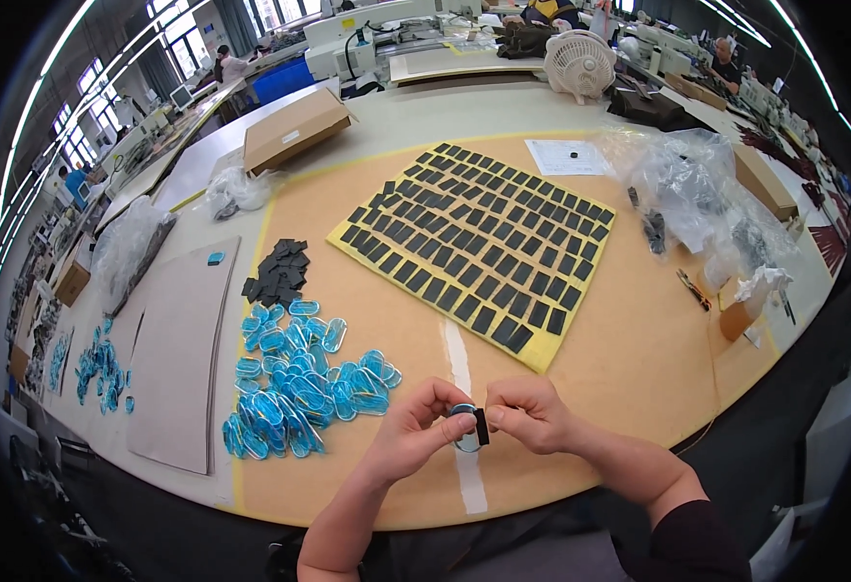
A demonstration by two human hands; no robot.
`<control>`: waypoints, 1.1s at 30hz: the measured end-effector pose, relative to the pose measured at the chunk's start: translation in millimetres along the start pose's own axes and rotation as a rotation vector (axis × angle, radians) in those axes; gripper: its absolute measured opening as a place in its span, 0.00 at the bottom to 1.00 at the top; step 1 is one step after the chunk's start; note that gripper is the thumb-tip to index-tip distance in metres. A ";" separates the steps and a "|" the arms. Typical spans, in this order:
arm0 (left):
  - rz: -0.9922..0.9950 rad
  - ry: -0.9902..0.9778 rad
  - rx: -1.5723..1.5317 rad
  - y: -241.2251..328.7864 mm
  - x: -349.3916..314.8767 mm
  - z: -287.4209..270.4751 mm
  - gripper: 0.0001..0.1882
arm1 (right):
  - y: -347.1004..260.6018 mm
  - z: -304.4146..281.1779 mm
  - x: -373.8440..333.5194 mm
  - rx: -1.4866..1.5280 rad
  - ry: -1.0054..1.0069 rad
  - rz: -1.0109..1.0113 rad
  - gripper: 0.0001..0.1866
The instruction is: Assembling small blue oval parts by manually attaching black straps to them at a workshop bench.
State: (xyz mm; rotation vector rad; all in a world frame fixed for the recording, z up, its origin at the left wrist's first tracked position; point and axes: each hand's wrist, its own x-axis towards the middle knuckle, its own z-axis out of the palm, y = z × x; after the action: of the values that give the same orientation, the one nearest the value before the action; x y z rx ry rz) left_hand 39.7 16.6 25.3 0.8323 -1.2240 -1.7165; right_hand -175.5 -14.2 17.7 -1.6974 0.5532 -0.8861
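Observation:
Near the front edge of the table, my two hands meet. My left hand (414,432) is closed, pinching a small rounded piece with a blue and silvery rim (466,445) between thumb and fingers. Against its right side stands a small black rectangular patch (482,428), pinched by the thumb and curled fingers of my right hand (534,415). Whether the two pieces are joined is hidden by my fingers. To the left lies a heap of oval blue pieces with pale rims (294,398), with a pile of loose black patches (280,273) just beyond it.
A yellow board (541,359) bears rows of black patches at the table's middle. Grey cardboard sheets (178,378) lie at left. Clear plastic bags (682,184), orange-handled pliers (694,289) and an amber container (735,320) are at right. Farther back are a carton (294,128) and fan (580,68).

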 end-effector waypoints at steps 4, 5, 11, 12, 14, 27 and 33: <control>0.112 0.180 -0.113 -3.9 3.6 -3.1 0.10 | -3.3 -10.4 5.2 -0.157 0.154 -0.116 0.06; 0.145 0.212 -0.117 -4.0 5.0 -3.9 0.09 | -6.5 -11.5 9.5 -0.177 0.195 -0.185 0.10; 0.158 0.276 -0.222 -2.4 9.1 -1.7 0.10 | -102.2 3.2 38.5 -0.439 0.011 -0.742 0.10; 0.182 0.316 -0.177 -1.2 11.1 1.2 0.10 | -115.6 7.8 42.5 -0.431 0.022 -0.861 0.10; -0.037 0.318 -0.392 11.3 11.2 6.1 0.11 | -159.5 8.7 39.3 -0.576 -0.081 -0.928 0.06; 0.331 0.234 -0.351 -8.4 2.7 -8.4 0.11 | -163.6 8.3 37.9 -0.589 -0.058 -1.238 0.07; 0.354 0.238 -0.375 -5.5 5.6 -2.1 0.11 | -84.0 -14.6 21.8 -0.311 0.195 -0.374 0.25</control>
State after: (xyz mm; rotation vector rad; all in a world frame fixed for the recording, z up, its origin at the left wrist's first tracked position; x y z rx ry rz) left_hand 37.7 11.6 19.1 0.5372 -0.7993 -1.4468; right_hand -179.7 -13.8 105.6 -2.0498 0.5312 -1.2960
